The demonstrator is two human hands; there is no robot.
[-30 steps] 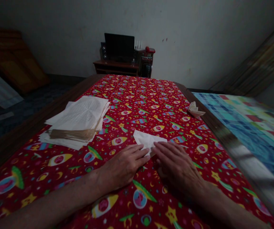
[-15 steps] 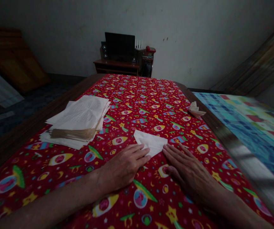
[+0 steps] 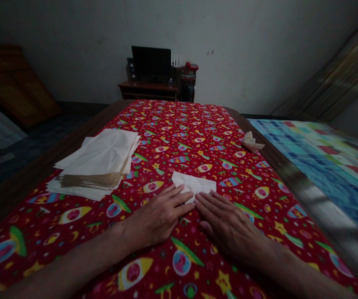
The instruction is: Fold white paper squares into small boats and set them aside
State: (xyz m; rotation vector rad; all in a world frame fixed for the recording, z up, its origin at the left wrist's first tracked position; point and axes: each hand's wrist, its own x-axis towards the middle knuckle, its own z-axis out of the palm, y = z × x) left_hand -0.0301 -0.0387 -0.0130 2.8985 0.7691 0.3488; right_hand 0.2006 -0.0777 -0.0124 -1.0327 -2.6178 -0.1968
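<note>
both hands, left [image 3: 160, 216] and right [image 3: 231, 226], lie palm down with fingers extended, unclenched, their fingertips pressing the near edge of a folded white paper [image 3: 194, 184]; the paper lies flat on a red patterned cloth [image 3: 179, 145] covering the surface; a stack of papers [image 3: 101, 153] lies to the left, and a small folded paper piece [image 3: 252, 142] sits near the right edge

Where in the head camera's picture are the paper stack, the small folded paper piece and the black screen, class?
paper stack [image 3: 102, 151], head view, top sheet
small folded paper piece [image 3: 251, 145], head view, middle
black screen [image 3: 152, 64], head view, front
</note>
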